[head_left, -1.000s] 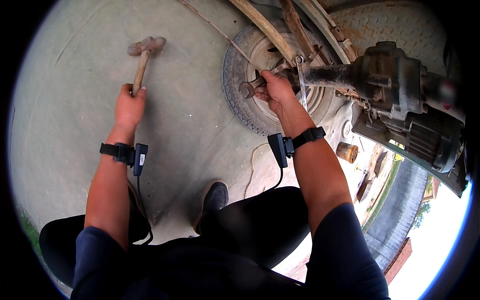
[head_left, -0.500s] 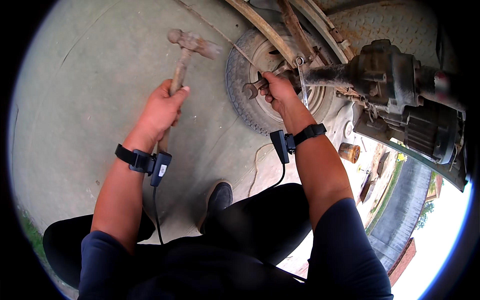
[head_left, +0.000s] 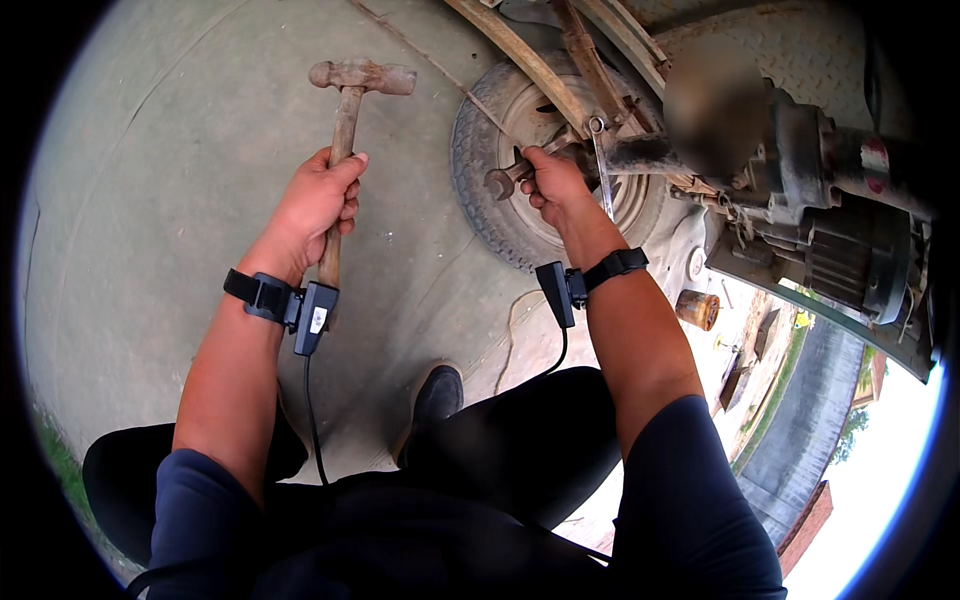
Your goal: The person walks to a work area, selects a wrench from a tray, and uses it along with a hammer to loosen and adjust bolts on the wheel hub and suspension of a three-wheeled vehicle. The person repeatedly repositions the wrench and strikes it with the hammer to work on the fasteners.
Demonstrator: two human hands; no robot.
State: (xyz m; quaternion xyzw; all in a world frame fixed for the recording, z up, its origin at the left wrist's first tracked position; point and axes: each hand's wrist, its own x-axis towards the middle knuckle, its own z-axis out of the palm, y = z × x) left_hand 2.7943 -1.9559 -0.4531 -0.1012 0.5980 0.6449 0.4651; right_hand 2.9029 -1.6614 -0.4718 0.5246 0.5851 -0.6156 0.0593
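My left hand (head_left: 322, 203) is closed round the wooden handle of a ball-peen hammer (head_left: 348, 105). The hammer's rusty head is raised over the concrete, left of the wheel. My right hand (head_left: 552, 183) grips a dark open-end wrench (head_left: 499, 183), whose jaw sticks out to the left in front of the wheel (head_left: 475, 190); its other end is hidden behind the hand and axle parts. A shiny combination wrench (head_left: 602, 160) stands beside my right wrist, its ring end up against the axle (head_left: 645, 154).
A bulky motor and gear housing (head_left: 790, 160) fills the upper right under the vehicle. Curved leaf springs (head_left: 530, 62) run above the wheel. On the ground at right stands a rusty can (head_left: 697, 310). A cord (head_left: 512, 345) lies near my shoe (head_left: 437, 395).
My left hand has swung the hammer a little to the left and up, away from the wheel. My right hand and the open-end wrench have hardly moved.
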